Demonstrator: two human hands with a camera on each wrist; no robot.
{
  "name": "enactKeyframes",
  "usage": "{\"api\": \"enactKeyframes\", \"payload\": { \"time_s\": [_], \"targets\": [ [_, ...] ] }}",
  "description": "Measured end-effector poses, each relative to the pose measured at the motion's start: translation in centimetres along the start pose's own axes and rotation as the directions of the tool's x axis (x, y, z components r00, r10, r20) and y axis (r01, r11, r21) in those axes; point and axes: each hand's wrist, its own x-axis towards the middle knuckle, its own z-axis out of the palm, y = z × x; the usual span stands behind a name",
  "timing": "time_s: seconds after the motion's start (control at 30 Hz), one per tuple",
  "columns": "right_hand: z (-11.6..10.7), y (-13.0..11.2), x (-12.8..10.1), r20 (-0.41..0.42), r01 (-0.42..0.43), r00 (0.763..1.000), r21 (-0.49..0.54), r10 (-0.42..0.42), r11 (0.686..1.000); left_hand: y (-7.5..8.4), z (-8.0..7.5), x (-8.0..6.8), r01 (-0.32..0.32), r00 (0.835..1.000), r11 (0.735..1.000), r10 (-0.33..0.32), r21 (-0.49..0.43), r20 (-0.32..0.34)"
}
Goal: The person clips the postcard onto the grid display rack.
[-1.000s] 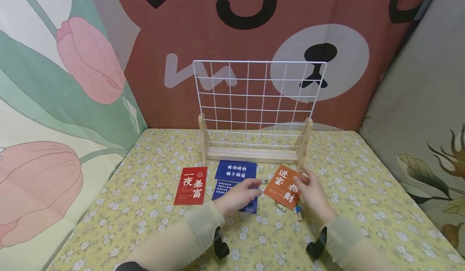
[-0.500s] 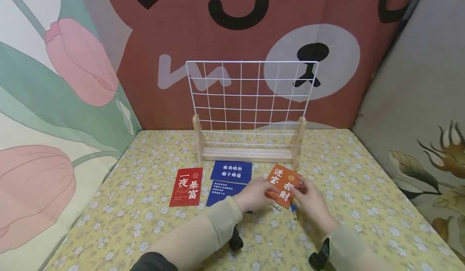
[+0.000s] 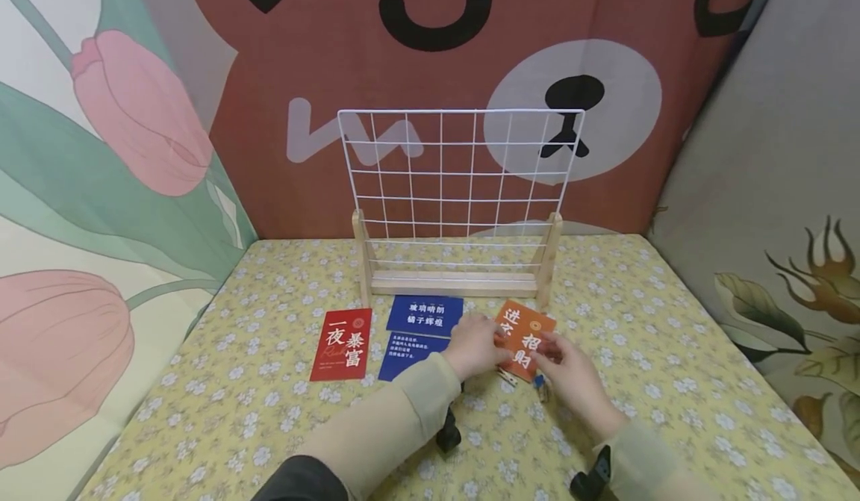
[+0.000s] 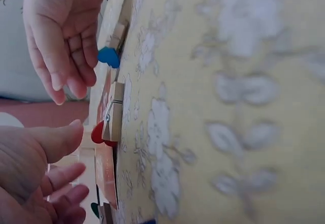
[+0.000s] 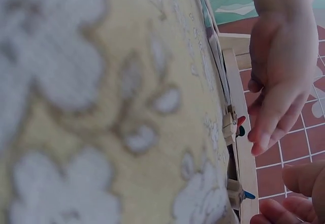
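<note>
An orange card [image 3: 526, 327] with white characters lies on the floral cloth [image 3: 638, 352] in front of the wire grid rack [image 3: 460, 180]. My left hand [image 3: 480, 344] rests over the card's left edge with straight fingers, as the right wrist view shows of the left hand [image 5: 279, 82]. My right hand [image 3: 558, 363] touches the card's lower right corner, fingers relaxed and holding nothing [image 4: 63, 41]. Small wooden clothespins lie at the card's near edge: one with a red heart [image 4: 112, 118], one with a blue heart [image 4: 109, 56].
A red card [image 3: 341, 344] and two blue cards [image 3: 425, 314] [image 3: 408, 355] lie left of the hands. The rack's wooden base [image 3: 453, 283] stands just behind the cards. Printed fabric panels wall in the table on three sides.
My left hand has moved right, from over the blue card to the orange card's left edge. My right hand has slid along the orange card's right side toward its lower right corner.
</note>
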Motion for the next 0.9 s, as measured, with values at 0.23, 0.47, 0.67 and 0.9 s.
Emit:
{"api": "enactKeyframes", "payload": {
  "time_s": [0.23,0.47,0.67,0.9],
  "targets": [
    [-0.2,0.2,-0.2,-0.012,0.018,1.000,-0.011,-0.018,1.000,1.1,0.9,3.0,0.210,0.978,0.966,-0.206,0.149,-0.046],
    [-0.2,0.1,-0.6,-0.011,0.001,1.000,0.020,0.000,1.000,1.3,1.2,4.7,0.293,0.956,0.956,-0.292,0.024,-0.015],
    [-0.4,0.1,-0.9,-0.016,-0.039,0.999,0.021,0.039,0.999,0.8,1.2,5.2,0.360,0.930,0.890,-0.367,-0.280,0.029],
    [-0.8,0.4,-1.0,-0.049,-0.062,0.997,0.045,0.064,0.997,1.0,1.8,6.1,0.390,0.912,0.878,-0.409,-0.278,-0.010]
  ]
}}
